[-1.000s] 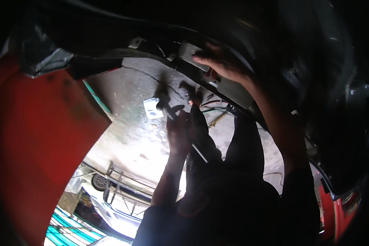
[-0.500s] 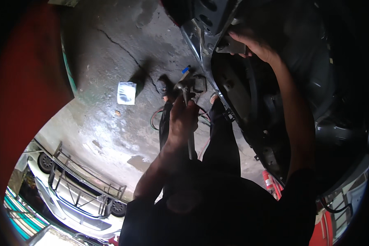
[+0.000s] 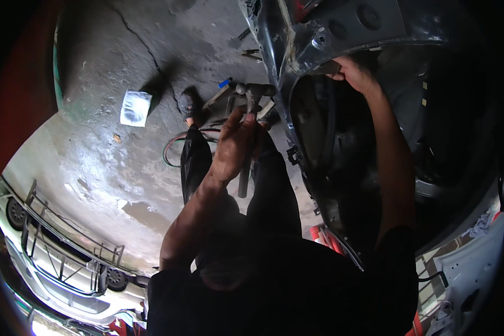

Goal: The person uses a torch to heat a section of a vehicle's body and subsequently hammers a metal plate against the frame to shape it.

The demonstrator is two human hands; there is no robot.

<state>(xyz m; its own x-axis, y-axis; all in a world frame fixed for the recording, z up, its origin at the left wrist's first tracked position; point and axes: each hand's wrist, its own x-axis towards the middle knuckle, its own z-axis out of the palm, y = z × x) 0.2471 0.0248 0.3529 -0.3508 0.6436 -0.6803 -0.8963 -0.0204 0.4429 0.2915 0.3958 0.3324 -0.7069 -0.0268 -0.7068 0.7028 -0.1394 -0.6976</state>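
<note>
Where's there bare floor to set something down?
To the left: concrete floor between the red panel and the crack, beyond the shiny pale square. Crowded: around the feet and below the hammer, where hoses and a blue-ended tool lie.

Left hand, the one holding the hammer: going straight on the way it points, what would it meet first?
Probably the dark car-body edge: the left hand points up and slightly right in the picture, hammer head leading. Depth is unclear, so it might pass clear.
</note>
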